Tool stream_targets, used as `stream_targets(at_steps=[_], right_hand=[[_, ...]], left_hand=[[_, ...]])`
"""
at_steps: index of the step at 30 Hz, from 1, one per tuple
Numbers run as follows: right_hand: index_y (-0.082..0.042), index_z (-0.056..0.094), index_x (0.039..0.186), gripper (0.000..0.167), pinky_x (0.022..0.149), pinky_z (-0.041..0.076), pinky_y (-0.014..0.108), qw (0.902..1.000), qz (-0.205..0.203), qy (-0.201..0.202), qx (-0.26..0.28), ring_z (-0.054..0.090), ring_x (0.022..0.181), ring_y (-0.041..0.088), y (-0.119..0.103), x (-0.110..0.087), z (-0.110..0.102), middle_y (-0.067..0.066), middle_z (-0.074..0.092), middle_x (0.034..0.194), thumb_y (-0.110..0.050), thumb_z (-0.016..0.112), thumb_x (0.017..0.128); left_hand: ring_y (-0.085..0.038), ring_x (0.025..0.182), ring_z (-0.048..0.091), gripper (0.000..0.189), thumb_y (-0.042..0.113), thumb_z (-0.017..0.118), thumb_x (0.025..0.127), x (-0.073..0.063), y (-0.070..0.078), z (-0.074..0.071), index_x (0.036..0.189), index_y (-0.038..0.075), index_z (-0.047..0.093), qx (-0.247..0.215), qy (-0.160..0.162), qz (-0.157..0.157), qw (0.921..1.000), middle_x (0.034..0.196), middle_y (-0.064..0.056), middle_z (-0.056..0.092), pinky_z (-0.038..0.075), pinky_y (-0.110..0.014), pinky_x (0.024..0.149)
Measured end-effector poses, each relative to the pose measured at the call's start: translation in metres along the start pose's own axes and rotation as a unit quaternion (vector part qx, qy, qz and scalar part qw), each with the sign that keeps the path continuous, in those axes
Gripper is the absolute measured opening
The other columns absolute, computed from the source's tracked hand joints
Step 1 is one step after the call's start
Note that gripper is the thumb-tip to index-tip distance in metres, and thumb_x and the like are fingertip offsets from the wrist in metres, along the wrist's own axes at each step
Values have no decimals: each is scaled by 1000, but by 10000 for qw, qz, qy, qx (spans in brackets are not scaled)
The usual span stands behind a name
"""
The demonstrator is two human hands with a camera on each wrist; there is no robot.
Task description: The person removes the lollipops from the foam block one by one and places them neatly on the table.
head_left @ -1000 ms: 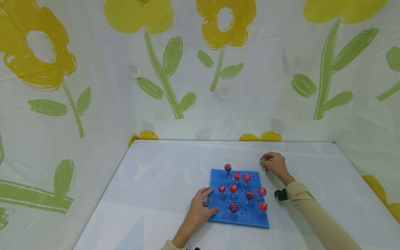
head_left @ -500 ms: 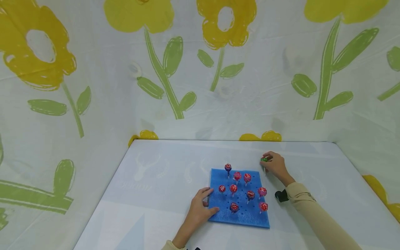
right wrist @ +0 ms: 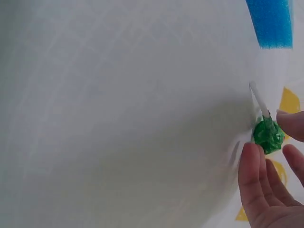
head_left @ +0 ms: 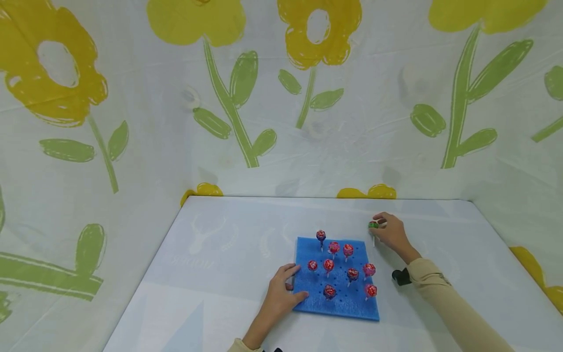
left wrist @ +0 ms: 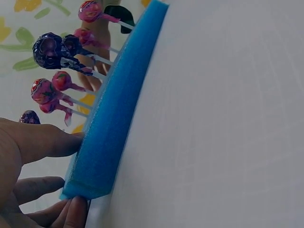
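A blue foam board (head_left: 308, 305) lies on the white table, with several lollipops (head_left: 328, 265) standing in its holes in red, pink and dark wrappers. My left hand (head_left: 276, 293) rests at the board's left edge, fingers spread; its thumb (left wrist: 52, 141) presses the top face, while other fingertips touch the side. Past the board's back right corner, my right hand (head_left: 391, 233) pinches a green-wrapped lollipop (head_left: 373, 225) loosely by its head. Its bare white stick (right wrist: 259, 99) points away from the palm. Thumb and fingertips surround the green wrapper close to the tabletop.
A black wrist device (head_left: 401, 277) sits at the right sleeve. Several small holes show in the foam between the lollipops. Behind the white table (head_left: 228, 259) hangs a curtain (head_left: 264, 98) with yellow flowers and green leaves.
My right hand has shifted slightly to the right, the green lollipop moving a little with it, and more of its head shows. The left hand and the board have stayed put.
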State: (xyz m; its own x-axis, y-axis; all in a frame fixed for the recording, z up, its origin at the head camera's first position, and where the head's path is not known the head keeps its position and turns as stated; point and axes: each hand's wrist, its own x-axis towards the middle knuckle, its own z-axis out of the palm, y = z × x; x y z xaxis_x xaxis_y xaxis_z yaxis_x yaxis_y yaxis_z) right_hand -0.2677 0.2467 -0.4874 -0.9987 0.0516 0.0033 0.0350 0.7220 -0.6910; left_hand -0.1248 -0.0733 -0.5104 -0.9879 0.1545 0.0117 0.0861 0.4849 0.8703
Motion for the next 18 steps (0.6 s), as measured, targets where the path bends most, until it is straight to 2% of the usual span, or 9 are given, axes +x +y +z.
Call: stream_targets(at_steps=[5, 11, 18], right_hand=[[7, 56, 115, 37, 80, 50, 50, 9991, -359, 122, -165, 56, 96, 42, 1, -4, -10, 31, 55, 112, -9, 68, 84], [7, 57, 114, 35, 75, 52, 47, 9965, -761, 239, -250, 58, 91, 39, -6, -14, -24, 30, 56, 110, -9, 68, 85], [6, 58, 112, 32, 71, 54, 47, 9947, -941, 393, -90, 58, 88, 37, -6, -36, -34, 27, 59, 107, -10, 68, 85]], left_hand=[[-19, 86, 56, 62, 14, 82, 74, -1, 0, 0, 129, 2, 56, -16, -21, -4, 10000, 134, -16, 47, 53, -28, 71], [-20, 87, 56, 62, 13, 82, 73, -2, 1, 0, 129, 2, 56, -25, 3, -24, 10000, 134, -17, 47, 53, -30, 72], [-20, 88, 56, 62, 13, 81, 74, -2, 1, -1, 129, 1, 56, -50, 10, 23, 10000, 135, -17, 47, 53, -30, 72]])
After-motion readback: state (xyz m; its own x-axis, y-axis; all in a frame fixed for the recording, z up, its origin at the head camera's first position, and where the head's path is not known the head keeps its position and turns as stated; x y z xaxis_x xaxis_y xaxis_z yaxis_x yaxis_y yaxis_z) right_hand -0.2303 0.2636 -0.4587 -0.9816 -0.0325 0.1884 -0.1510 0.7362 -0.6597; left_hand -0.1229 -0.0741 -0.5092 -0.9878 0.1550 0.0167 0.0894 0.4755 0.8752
